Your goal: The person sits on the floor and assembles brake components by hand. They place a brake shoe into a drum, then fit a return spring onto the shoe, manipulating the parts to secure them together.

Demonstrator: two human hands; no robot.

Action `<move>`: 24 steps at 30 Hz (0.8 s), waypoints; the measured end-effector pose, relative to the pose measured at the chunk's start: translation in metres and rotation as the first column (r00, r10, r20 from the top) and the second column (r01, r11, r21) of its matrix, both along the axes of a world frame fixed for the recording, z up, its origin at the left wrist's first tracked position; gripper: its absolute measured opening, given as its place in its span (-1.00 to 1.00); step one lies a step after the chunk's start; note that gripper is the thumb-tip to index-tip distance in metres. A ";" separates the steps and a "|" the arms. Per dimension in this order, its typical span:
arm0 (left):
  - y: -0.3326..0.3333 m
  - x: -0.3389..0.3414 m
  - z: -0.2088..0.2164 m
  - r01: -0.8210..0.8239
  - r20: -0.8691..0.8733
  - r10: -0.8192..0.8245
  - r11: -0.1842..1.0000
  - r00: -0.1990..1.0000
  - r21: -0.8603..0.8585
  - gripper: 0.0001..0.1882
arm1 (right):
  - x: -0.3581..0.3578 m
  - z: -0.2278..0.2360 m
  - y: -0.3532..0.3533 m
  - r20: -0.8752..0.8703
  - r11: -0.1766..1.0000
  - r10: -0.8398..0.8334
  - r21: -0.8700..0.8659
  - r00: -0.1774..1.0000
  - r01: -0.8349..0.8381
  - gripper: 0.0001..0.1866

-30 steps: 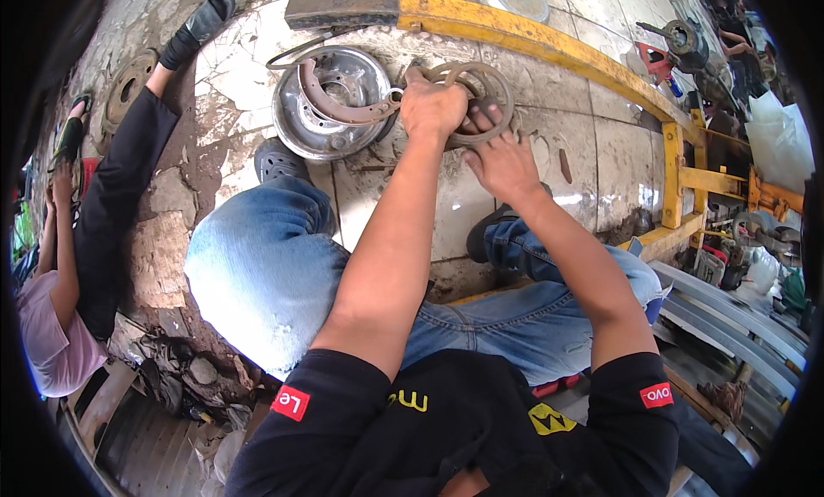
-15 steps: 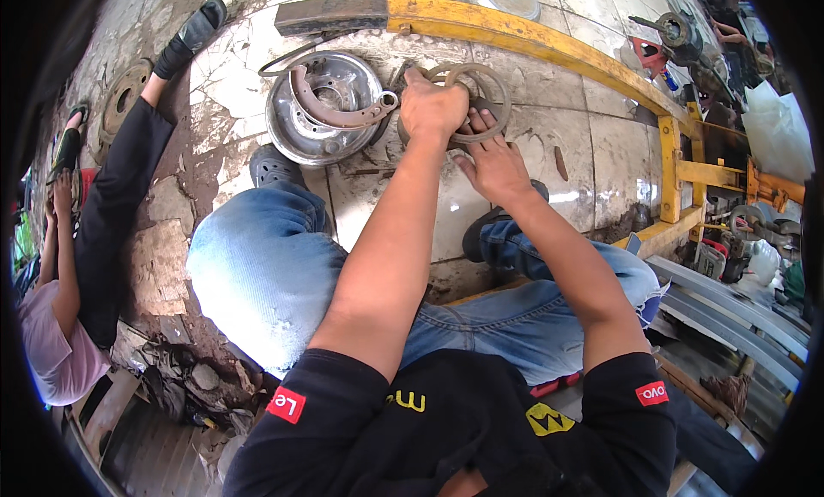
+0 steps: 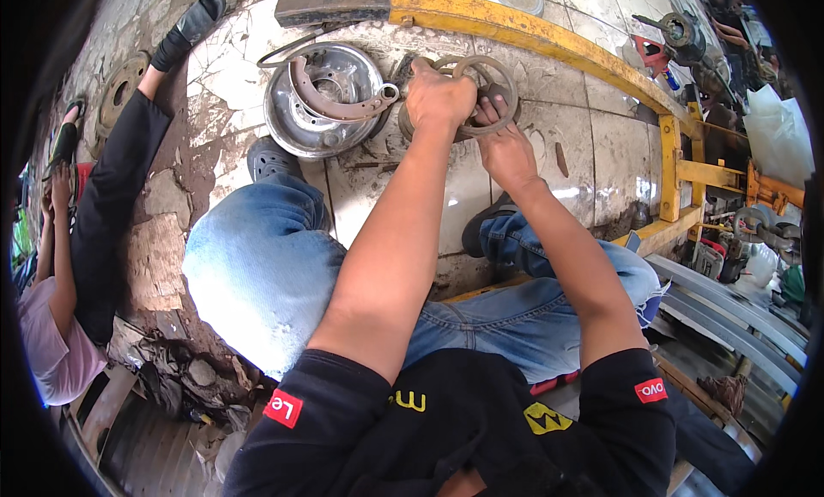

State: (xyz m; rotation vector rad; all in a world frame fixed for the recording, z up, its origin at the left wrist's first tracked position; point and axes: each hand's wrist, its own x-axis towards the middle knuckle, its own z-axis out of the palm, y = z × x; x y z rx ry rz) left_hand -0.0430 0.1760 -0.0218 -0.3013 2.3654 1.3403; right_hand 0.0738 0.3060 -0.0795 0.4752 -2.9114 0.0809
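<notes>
My left hand (image 3: 439, 97) is closed in a fist over a cluster of brownish flat rings. A small dark piece (image 3: 403, 69) shows beside its fingers, but what it grips is hidden. My right hand (image 3: 508, 149) has its fingers on the lower side of the front metal ring (image 3: 513, 92), with fingertips showing inside the ring's opening. Further rings lie partly behind my left hand. To the left, a curved brake shoe (image 3: 330, 106) rests on a round silvery metal plate (image 3: 287, 135) on the tiles.
A yellow metal frame (image 3: 515, 33) crosses beyond my hands and bends down the right side. Another person's leg (image 3: 120, 188) stretches along the left, near a rusty disc (image 3: 120, 93). Silver metal rails (image 3: 721, 304) lie at right. A thin brown strip (image 3: 561, 160) lies on the tiles.
The front ring has shifted slightly right, away from my left fist. My right hand's fingers have drawn closer together around its lower side.
</notes>
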 end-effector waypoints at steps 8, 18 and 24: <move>-0.002 0.000 0.001 0.042 0.003 -0.041 0.999 0.999 -0.032 -0.33 | -0.002 0.005 0.014 0.076 1.000 0.013 -0.026 0.997 -0.011 -0.55; -0.008 -0.001 -0.003 0.076 -0.027 -0.077 0.996 0.997 -0.046 -0.25 | 0.000 0.005 0.010 -0.019 0.998 -0.062 0.006 0.998 0.062 -0.55; -0.045 -0.010 -0.024 0.070 -0.005 -0.070 0.997 0.998 0.035 -0.33 | 0.016 0.022 -0.013 0.138 0.963 0.261 -0.113 0.956 -0.246 -0.53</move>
